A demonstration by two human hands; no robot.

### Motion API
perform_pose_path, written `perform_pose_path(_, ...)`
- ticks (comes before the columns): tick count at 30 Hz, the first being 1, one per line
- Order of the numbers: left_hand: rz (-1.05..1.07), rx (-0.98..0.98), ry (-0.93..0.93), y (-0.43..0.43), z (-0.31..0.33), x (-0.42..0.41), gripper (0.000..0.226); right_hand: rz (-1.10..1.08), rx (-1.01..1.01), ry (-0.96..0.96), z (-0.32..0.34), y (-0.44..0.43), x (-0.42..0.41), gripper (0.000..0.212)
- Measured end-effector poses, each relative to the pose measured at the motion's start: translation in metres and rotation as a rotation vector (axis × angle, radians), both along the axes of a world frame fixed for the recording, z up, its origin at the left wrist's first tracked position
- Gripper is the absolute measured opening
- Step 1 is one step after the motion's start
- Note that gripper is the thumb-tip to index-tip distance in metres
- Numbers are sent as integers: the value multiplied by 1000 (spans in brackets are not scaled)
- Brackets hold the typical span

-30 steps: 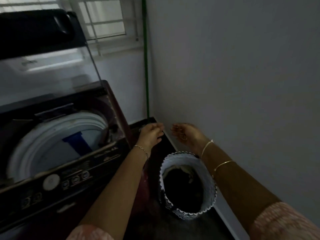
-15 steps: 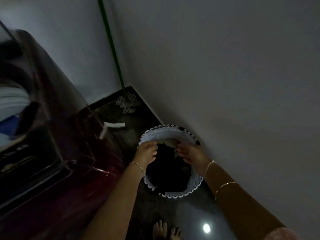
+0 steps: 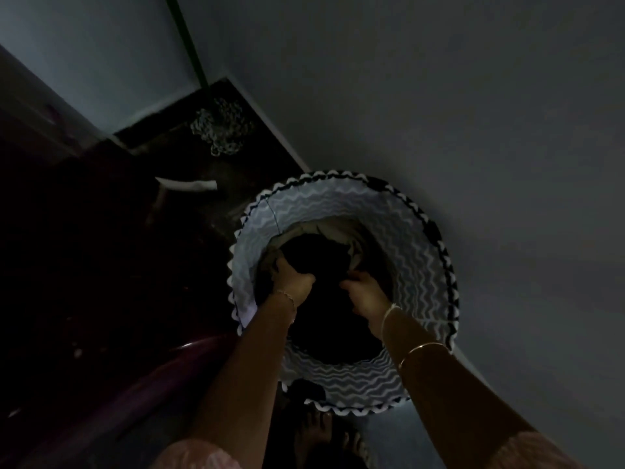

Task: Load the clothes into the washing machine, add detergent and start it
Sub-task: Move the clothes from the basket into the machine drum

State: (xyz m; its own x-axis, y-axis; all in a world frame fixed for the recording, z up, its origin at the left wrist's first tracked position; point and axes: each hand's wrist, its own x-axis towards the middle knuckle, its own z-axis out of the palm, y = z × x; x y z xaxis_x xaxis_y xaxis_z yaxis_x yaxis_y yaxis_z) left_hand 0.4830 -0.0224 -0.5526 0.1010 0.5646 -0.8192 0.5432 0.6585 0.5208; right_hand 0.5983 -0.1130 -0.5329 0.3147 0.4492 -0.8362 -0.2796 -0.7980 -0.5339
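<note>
A round laundry basket (image 3: 416, 252) with a wavy grey-and-white lining and a zigzag rim stands on the dark floor against the wall. Dark clothes (image 3: 314, 253) lie inside it, with a paler garment (image 3: 333, 228) showing at the far side. Both of my hands reach down into the basket. My left hand (image 3: 294, 282) is closed on the dark cloth at its left side. My right hand (image 3: 363, 294) grips the same dark cloth from the right. The dark red side of the washing machine (image 3: 67, 265) fills the left; its tub is out of view.
A mop with a green handle (image 3: 189, 45) and stringy head (image 3: 220, 130) leans in the far corner. A white hose end (image 3: 186, 184) sticks out beside the machine. A plain wall (image 3: 473, 113) runs close along the right. My bare feet (image 3: 324, 438) stand just before the basket.
My view has tipped down from the open machine to the basket. Both hands went from hovering above the rim to deep inside, closing on the dark clothes.
</note>
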Motion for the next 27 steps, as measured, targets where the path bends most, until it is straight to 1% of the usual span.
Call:
perform_pose_path(1,12,-2,-11,0,4,2,91,13,15,7,-7,1,-1,45)
perform_pose_path(4,51,62,-6,-1,0,6,84,63,28,-16,-7,5,-6,53)
perform_pose_path(5,52,82,-3,-1,1,6,79,74,23,-19,-3,6,-8,56)
perform_pose_path(7,68,77,-32,-7,11,5,60,86,16,-39,4,4,-10,62)
perform_pose_path(9,128,22,-103,-12,33,4,41,102,18,-62,21,-1,-11,68)
perform_pose_path(12,181,-33,-176,-19,68,0,4,103,22,-74,44,-9,-8,76)
perform_pose_path(14,226,-67,-223,-23,96,-3,8,113,44,-81,60,-18,-8,85)
perform_pose_path(17,329,-133,-362,-29,146,-2,9,139,110,-106,65,-34,-8,113)
perform_pose_path(18,381,-151,-397,-30,164,0,11,149,126,-99,65,-40,-7,116)
perform_pose_path(19,414,-162,-431,-30,184,3,11,161,142,-100,74,-42,-7,115)
perform_pose_path(22,458,-183,-522,-30,245,12,27,154,191,-148,132,-36,-12,112)
perform_pose_path(24,523,-210,-573,-27,281,13,32,164,220,-175,159,-31,-15,109)
perform_pose_path(27,582,-247,-647,-20,327,12,36,188,270,-199,176,-29,-19,117)
